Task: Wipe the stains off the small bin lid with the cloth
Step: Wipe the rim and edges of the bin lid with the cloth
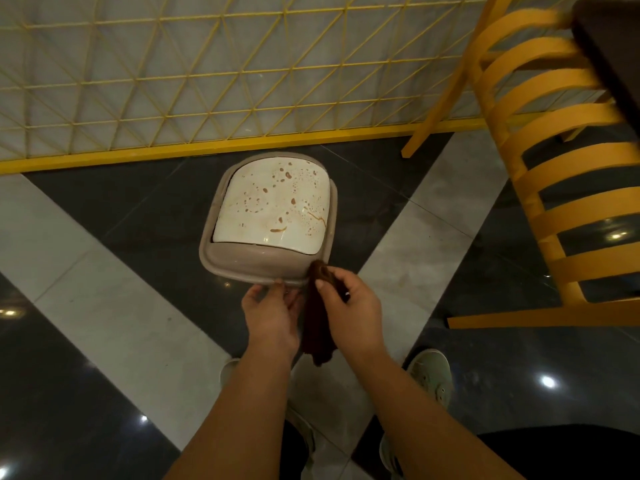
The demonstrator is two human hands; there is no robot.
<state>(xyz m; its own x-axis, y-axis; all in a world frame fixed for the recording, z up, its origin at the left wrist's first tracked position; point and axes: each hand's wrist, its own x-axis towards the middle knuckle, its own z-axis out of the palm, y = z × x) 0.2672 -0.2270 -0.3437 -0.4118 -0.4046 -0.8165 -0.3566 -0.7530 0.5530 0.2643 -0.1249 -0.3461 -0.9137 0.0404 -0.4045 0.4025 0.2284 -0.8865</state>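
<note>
Below, stained bin lid [273, 202], right hand [349, 306] gripping cloth [318, 327] — unlabelled

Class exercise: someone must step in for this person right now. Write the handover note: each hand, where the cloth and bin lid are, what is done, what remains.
Left hand: fingers touch the near rim of the small bin, steadying it; holds nothing.
Right hand: pinches the dark brown cloth, which hangs down between the hands, its top at the bin's near right corner.
White lid: on the bin, on the floor, covered with brown stains.
Done: cloth in hand, bin steadied.
Left: all the wiping.
</note>
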